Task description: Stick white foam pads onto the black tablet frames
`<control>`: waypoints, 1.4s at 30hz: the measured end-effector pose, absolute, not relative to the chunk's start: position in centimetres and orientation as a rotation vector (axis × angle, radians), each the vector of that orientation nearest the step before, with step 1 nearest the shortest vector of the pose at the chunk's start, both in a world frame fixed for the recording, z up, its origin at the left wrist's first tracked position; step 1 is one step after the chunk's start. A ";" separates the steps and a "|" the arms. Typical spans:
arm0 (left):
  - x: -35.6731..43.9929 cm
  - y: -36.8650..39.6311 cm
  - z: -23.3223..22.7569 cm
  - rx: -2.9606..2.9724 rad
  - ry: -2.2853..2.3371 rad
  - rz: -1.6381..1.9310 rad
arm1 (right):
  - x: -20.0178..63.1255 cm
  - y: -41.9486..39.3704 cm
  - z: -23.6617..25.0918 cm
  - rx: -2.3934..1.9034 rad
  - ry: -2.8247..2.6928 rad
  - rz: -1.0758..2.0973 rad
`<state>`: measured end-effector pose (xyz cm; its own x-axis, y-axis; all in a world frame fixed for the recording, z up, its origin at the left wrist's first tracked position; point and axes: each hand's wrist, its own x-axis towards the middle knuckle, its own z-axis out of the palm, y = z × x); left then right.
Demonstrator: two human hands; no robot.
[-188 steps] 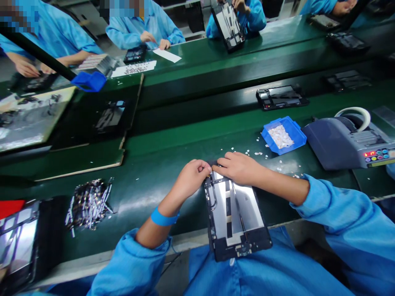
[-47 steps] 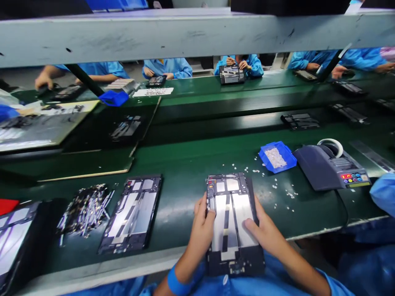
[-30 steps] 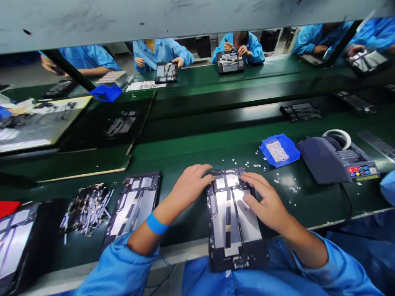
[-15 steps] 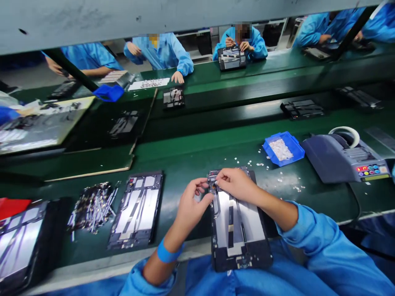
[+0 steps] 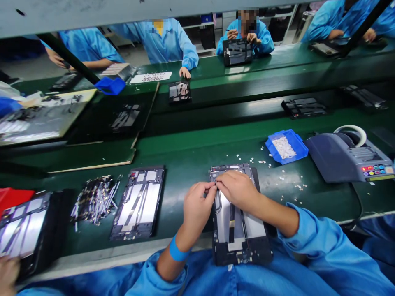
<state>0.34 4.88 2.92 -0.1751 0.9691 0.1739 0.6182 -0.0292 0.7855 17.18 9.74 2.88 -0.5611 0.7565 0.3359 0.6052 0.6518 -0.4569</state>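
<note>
An opened tablet (image 5: 256, 224) with its inner parts showing lies before me, its lower end over the table's front edge near my lap. Above its upper left part, my left hand (image 5: 197, 203) is closed in a pinch, thumb and forefinger together. My right hand (image 5: 239, 190) rests over the top of the tablet, its fingers pinched as well. The fingertips of both hands meet around a tiny dark piece (image 5: 215, 182), too small to name. A blue band (image 5: 178, 249) circles my left wrist.
To the left lie a second opened tablet (image 5: 138, 205), a heap of thin strips (image 5: 95, 201) and another tablet (image 5: 24, 234) with a co-worker's hand (image 5: 8, 271) by it. Rightward are a blue tray (image 5: 300, 153) of small white pieces, scattered pieces and a tape dispenser (image 5: 333, 158). Co-workers sit opposite.
My left hand has moved in to my right hand, its spread fingers now closed in a pinch. A co-worker's hand has come in at the lower left. Opposite, a co-worker's tablet has been tilted.
</note>
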 end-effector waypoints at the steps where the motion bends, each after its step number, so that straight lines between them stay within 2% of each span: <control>1: 0.3 4.7 2.9 1.754 1.829 1.071 | 17.2 9.8 2.9 -1.048 -2.375 0.391; 8: 0.5 4.8 2.9 1.913 1.832 1.050 | 16.3 9.7 2.7 -1.241 -2.333 0.249; 14: 0.4 5.6 2.8 1.614 1.783 1.001 | 18.9 11.9 3.9 -1.281 -2.305 0.156; 16: 0.1 6.1 2.5 1.378 1.717 1.020 | 23.3 14.2 4.8 -1.517 -2.189 0.116; 20: -0.3 7.0 1.9 1.034 1.534 1.107 | 32.3 18.8 5.9 -2.249 -1.907 0.037; 21: -0.3 7.2 1.8 0.988 1.511 1.123 | 33.2 19.1 6.0 -2.305 -1.906 0.027; 24: -0.1 7.4 1.7 0.913 1.479 1.168 | 31.1 17.2 5.6 -1.955 -2.111 0.114; 27: 0.2 7.3 1.8 0.930 1.492 1.199 | 24.5 13.3 4.7 -1.387 -2.323 0.347; 29: 0.3 7.1 1.8 0.974 1.517 1.195 | 20.4 11.4 4.1 -1.191 -2.400 0.407; 33: 0.6 6.5 1.8 1.100 1.582 1.169 | 17.0 10.7 2.8 -1.134 -2.468 0.357; 38: 1.1 5.8 2.3 1.366 1.743 1.110 | 17.2 11.2 2.3 -1.146 -2.483 0.217; 42: 1.0 5.8 3.0 1.478 1.745 1.070 | 16.7 11.4 2.5 -1.122 -2.487 0.251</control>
<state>1.04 5.79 3.01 -0.1940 0.9797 0.0506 0.4894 0.0520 0.8705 16.74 11.43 2.53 -0.5983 0.7497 0.2827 0.6781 0.6617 -0.3198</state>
